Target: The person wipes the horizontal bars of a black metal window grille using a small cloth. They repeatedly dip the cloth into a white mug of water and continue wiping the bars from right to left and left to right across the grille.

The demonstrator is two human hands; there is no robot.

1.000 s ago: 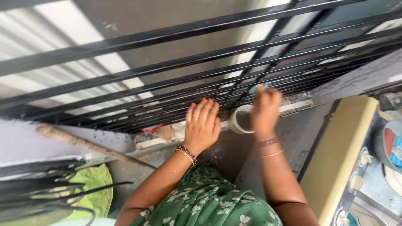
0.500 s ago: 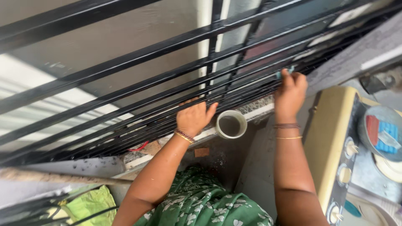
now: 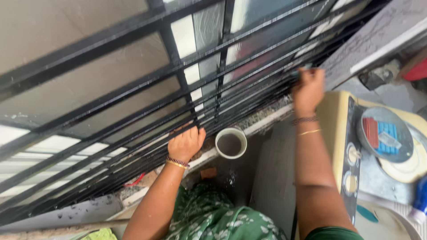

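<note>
Right of centre in the frame, the right hand (image 3: 308, 89) is clenched on a small teal tool (image 3: 302, 68), its tip against the black window grille (image 3: 133, 95). The left hand (image 3: 187, 142) grasps a lower bar. A white cup (image 3: 231, 143) sits on the sill between the arms.

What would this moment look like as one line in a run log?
left hand: gripping black window bar | right hand: holding small blue-green thing against grille, jaw state unclear | round container: on ledge between hands
</note>
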